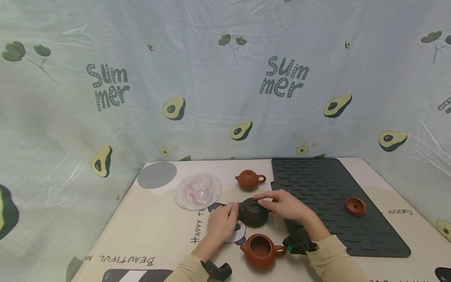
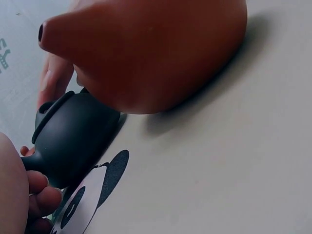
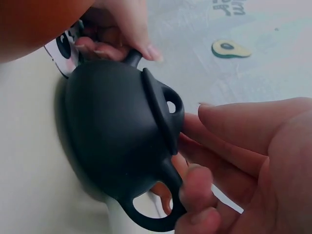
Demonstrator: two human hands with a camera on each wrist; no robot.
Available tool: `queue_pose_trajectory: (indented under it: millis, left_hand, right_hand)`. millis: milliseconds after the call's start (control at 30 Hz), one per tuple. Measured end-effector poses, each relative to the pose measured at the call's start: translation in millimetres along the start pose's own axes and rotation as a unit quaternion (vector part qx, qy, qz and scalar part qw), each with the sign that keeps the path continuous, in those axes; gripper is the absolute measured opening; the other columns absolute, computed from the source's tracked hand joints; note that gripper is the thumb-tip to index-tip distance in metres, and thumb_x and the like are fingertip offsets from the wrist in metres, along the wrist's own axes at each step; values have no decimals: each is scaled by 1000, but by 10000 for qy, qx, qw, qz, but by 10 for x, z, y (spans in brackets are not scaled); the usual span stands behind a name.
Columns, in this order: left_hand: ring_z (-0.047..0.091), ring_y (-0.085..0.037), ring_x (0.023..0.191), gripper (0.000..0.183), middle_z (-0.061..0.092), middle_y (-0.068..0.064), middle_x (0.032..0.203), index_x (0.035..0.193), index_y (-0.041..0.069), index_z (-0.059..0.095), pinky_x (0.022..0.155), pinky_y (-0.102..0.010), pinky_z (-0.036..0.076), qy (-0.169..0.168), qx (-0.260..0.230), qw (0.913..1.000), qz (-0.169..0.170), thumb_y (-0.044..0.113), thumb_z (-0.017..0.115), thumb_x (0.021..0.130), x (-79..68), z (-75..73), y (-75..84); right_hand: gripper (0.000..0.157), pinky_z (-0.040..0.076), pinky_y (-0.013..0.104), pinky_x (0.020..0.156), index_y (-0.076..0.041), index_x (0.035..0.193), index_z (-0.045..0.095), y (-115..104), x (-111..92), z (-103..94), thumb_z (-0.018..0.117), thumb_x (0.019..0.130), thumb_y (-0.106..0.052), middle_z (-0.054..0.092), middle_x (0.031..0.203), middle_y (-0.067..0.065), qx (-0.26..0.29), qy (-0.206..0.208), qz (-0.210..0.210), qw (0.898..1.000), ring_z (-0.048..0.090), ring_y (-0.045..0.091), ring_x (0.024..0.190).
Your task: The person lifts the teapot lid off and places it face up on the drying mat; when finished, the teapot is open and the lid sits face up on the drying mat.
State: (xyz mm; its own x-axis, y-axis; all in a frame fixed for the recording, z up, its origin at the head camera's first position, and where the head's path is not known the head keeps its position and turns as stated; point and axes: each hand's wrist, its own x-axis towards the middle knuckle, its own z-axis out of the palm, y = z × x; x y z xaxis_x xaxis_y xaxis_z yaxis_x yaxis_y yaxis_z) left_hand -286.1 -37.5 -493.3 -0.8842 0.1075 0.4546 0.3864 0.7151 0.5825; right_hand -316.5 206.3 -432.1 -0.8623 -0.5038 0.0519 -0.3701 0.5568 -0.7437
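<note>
A black teapot (image 1: 253, 213) with its lid on stands mid-table. My left hand (image 1: 222, 223) pinches its spout (image 3: 132, 58) between thumb and curled fingers. At the other side, my right hand (image 1: 286, 204) is held around the lid (image 3: 160, 109) and handle (image 3: 146, 224). Its thumb stays apart from the lid's looped knob in the right wrist view, and its lower fingers are by the handle; whether they touch it I cannot tell. Nearer to me is a lidless red-brown teapot (image 1: 260, 252), between my forearms.
A lidded red-brown teapot (image 1: 248, 180) stands farther back. On the dark ridged mat (image 1: 317, 231) at right lies a red-brown lid (image 1: 355, 206). Back left, a clear glass cup (image 1: 201, 188) sits on a round patterned mat (image 1: 181, 196), near a grey disc (image 1: 156, 175). A printed curtain (image 1: 204, 78) hangs behind.
</note>
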Motion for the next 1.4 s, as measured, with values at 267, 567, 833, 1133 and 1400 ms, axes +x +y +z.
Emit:
queue_pose_trajectory:
  millis: [267,567,833,1133,1400]
  left_hand:
    - [49,-16,66,43,44,9,60,70,21,52,64,-35,36,-72,44,9999,-111,37,44,110,-3,-12,0]
    - [47,-14,65,43,43,9,60,71,21,52,64,-34,35,-159,20,9998,-150,37,43,110,10,4,-2]
    - [46,-15,65,42,43,8,60,71,21,52,63,-33,34,-173,59,9997,-183,36,44,110,13,-16,10]
    - [47,-14,66,44,43,9,60,71,21,52,65,-34,34,-190,14,9997,-144,39,42,110,-8,0,-23]
    - [46,-14,65,44,43,9,60,71,21,52,64,-33,34,-185,-40,9997,-133,39,42,110,-3,-1,-18]
  right_hand:
    - [26,51,34,63,-19,122,75,-13,17,39,69,99,-30,69,125,4,-36,217,-104,9997,58,19,68]
    - [21,53,35,64,-23,116,78,3,30,57,67,100,-33,70,112,-1,12,512,41,9987,60,19,72]
    - [26,53,39,72,-22,116,78,23,53,59,67,100,-39,69,115,1,483,447,329,9973,61,23,92]
    - [26,51,39,74,-21,114,78,18,64,104,66,101,-39,71,114,-1,642,638,636,9939,63,21,97]
    - [28,52,41,84,-19,115,78,0,63,104,65,101,-39,72,117,-1,1045,761,935,9872,65,22,112]
